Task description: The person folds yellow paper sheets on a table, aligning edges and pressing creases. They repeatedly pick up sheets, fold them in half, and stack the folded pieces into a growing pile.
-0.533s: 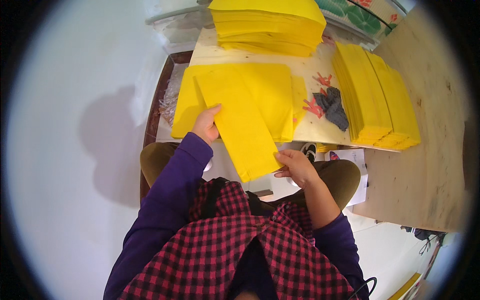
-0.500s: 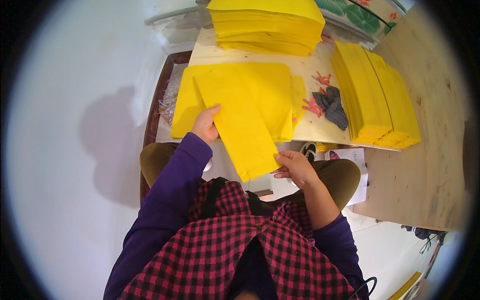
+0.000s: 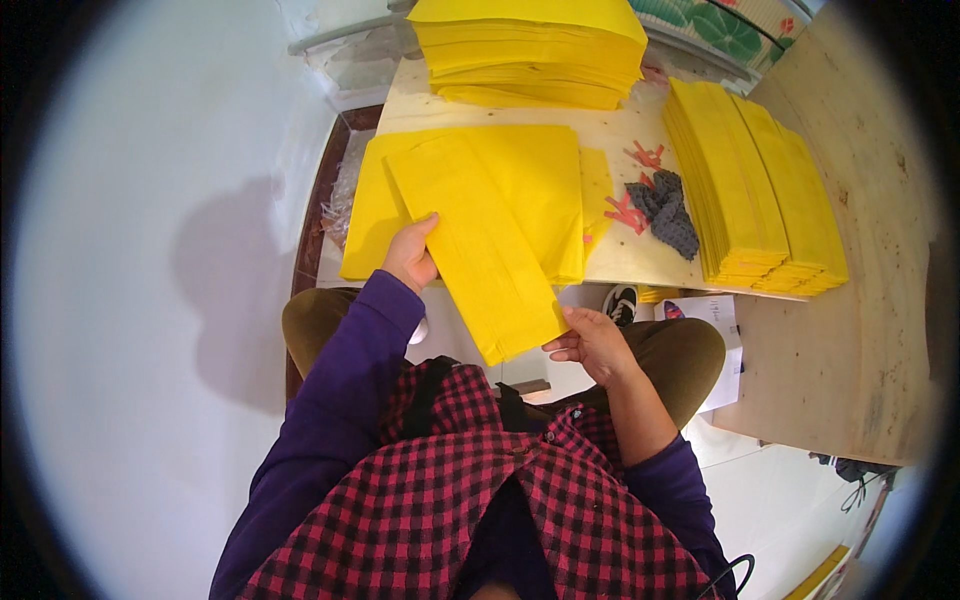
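Note:
Between my hands lies a long folded yellow fabric piece [image 3: 478, 255], tilted, its near end past the table edge and its far end over a flat yellow pile [image 3: 535, 165]. My left hand [image 3: 412, 254] grips its left edge, thumb on top and the other fingers mostly hidden beneath. At the near right corner my right hand [image 3: 592, 344] pinches the piece, with the thumb on top and fingers under it. Whether the piece is a finished bag, I cannot tell.
A tall yellow stack [image 3: 530, 55] stands at the back of the wooden table [image 3: 625, 262]. Folded yellow stacks [image 3: 750, 190] sit at the right. Between them and the flat pile are a dark grey cloth [image 3: 668, 215] and red strips [image 3: 627, 214]. Beside my right knee stands a white box [image 3: 715, 380].
Hardly anything differs. The folded yellow piece and my right hand have shifted very slightly to the right; both hands keep their hold.

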Available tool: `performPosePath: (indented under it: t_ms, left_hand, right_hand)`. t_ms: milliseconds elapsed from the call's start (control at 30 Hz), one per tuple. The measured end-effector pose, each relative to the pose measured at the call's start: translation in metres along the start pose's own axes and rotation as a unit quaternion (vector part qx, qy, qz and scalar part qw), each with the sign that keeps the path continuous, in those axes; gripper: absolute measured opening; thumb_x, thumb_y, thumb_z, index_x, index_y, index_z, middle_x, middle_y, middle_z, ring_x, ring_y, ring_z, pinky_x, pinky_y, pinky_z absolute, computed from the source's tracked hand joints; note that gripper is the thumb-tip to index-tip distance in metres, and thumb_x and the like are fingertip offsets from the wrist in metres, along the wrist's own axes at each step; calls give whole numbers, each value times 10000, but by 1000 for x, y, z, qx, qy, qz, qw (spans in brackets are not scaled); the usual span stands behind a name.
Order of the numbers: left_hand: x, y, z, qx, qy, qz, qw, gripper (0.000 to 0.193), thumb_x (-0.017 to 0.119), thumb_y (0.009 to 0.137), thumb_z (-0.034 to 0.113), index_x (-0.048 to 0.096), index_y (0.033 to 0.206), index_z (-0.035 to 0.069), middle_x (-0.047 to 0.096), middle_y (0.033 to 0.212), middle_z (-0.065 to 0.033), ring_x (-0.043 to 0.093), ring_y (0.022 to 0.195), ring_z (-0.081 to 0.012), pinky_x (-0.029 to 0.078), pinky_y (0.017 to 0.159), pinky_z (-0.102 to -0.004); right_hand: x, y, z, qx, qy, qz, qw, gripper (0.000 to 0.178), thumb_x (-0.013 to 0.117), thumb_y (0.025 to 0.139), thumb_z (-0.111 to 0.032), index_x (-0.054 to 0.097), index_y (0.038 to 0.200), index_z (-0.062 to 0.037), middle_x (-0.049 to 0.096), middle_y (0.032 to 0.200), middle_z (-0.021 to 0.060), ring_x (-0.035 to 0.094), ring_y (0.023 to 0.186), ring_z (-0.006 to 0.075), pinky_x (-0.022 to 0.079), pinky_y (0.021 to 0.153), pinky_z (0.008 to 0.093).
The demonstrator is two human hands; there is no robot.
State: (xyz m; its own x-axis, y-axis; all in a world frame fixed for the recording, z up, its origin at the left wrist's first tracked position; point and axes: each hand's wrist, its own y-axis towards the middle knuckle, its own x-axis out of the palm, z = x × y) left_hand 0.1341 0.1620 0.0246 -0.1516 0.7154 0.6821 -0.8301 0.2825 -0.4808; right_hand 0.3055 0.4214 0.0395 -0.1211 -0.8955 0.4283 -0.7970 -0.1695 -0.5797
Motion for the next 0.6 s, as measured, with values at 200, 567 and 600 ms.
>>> performPosePath:
  t_ms: [200,567,600]
  left_hand:
    - [1,-1,0,-3,-8,10,1000,383,463,997,154,431,1347,0,526,1331,-180,534,1203,-341,426,1043,-481]
    - [-8,-5,-2,19,-12,-23,999,370,493,989,148,459,1336,24,543,1321,-148,532,1206,-325,428,1035,-489]
    - [-5,-10,-1,35,-3,-34,999,386,488,993,159,443,1352,25,525,1342,-152,518,1221,-329,417,1045,-488]
  right_hand:
    - [-6,6,9,-10,-53,23,998,287,574,968,-246,609,1068,21,698,911,129,699,744,190,581,643,279]
    - [1,6,17,-59,-53,33,996,246,583,958,-210,621,1046,16,692,853,105,670,688,168,559,635,279]
    - [2,4,15,-70,-55,38,995,217,571,964,-194,622,1023,9,685,836,92,661,669,157,551,620,271]
